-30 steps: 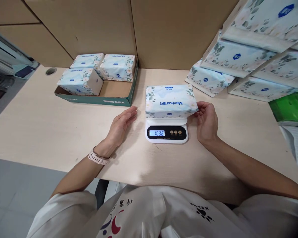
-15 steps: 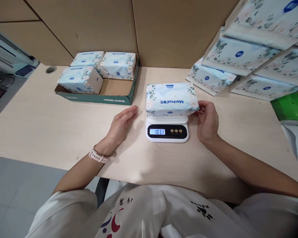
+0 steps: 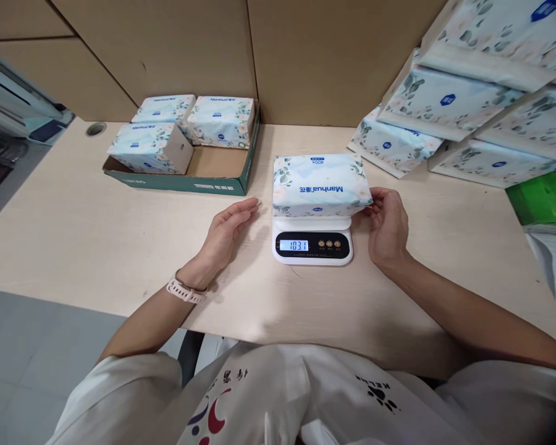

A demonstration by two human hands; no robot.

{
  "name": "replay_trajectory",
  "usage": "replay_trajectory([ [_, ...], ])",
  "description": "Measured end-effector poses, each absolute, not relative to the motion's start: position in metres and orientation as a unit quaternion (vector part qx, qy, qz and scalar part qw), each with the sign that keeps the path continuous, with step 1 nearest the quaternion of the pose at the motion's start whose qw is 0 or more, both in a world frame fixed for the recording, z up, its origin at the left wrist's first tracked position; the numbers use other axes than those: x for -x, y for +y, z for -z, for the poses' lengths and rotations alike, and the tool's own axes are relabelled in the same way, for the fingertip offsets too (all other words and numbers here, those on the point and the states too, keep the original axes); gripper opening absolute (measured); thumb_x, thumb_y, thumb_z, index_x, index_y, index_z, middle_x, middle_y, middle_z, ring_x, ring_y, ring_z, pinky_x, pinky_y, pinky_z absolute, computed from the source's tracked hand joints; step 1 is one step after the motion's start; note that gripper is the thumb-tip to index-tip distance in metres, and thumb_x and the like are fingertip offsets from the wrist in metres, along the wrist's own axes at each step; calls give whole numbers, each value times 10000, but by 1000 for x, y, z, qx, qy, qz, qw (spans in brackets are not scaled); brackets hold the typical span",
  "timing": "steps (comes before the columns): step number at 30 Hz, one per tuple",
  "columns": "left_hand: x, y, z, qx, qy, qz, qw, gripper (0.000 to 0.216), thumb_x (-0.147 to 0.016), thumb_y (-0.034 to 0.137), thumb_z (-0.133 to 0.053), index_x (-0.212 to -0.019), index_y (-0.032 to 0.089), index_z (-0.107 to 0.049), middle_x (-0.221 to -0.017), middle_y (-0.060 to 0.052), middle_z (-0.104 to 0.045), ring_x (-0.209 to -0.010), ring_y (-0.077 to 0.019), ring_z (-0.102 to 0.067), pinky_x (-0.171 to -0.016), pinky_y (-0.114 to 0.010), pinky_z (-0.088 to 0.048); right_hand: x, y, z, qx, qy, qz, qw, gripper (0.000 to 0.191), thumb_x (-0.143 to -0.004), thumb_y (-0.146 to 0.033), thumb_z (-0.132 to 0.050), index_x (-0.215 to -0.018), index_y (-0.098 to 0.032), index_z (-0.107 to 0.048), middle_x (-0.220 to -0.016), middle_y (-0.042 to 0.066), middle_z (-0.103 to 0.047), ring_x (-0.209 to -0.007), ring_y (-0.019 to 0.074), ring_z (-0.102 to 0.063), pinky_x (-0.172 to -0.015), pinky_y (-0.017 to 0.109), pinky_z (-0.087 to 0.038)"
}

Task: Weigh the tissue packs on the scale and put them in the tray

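A floral tissue pack (image 3: 321,186) lies on the platform of a white digital scale (image 3: 312,259), whose lit display reads 103.1. My left hand (image 3: 229,235) rests on the table left of the scale, fingers stretched out and nothing in it, apart from the pack. On the other side, my right hand (image 3: 387,225) stands on its edge with fingers loosely bent beside the pack's right end. Its fingertips are partly hidden at the pack's lower right corner, so I cannot tell whether they touch it.
A green cardboard tray (image 3: 176,183) at the back left holds three tissue packs. Several more packs (image 3: 449,102) are stacked at the back right, near a green package (image 3: 544,196). A brown panel (image 3: 343,62) borders the table's (image 3: 97,247) far side.
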State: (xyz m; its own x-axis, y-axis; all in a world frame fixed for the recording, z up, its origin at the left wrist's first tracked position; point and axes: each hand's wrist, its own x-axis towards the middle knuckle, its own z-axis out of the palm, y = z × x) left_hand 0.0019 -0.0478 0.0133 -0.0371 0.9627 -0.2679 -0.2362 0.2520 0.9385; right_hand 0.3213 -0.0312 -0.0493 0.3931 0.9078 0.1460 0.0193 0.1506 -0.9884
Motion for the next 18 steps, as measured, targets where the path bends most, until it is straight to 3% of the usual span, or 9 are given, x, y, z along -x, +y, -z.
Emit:
replay_trajectory([
  [13, 0, -45, -8, -353, 508, -508, 599, 271, -815, 306, -984, -1073, 226, -969, -1343, -95, -895, -1408, -316, -786, -1439, -517, -518, -320, -32, 47, 546, -414, -362, 632, 458, -1080, -729, -624, -1037, -298, -774, -1150, 89, -807, -1110, 277, -771, -1024, 515, -682],
  [18, 5, -44, 0, -382, 510, -494, 591, 303, -833, 353, -974, -1114, 241, -967, -1385, -107, -885, -1450, -352, -766, -1461, -579, -474, -322, -29, 53, 546, -417, -348, 637, 487, -1069, -769, -600, -1011, -313, -761, -1125, 108, -798, -1076, 299, -767, -988, 551, -688],
])
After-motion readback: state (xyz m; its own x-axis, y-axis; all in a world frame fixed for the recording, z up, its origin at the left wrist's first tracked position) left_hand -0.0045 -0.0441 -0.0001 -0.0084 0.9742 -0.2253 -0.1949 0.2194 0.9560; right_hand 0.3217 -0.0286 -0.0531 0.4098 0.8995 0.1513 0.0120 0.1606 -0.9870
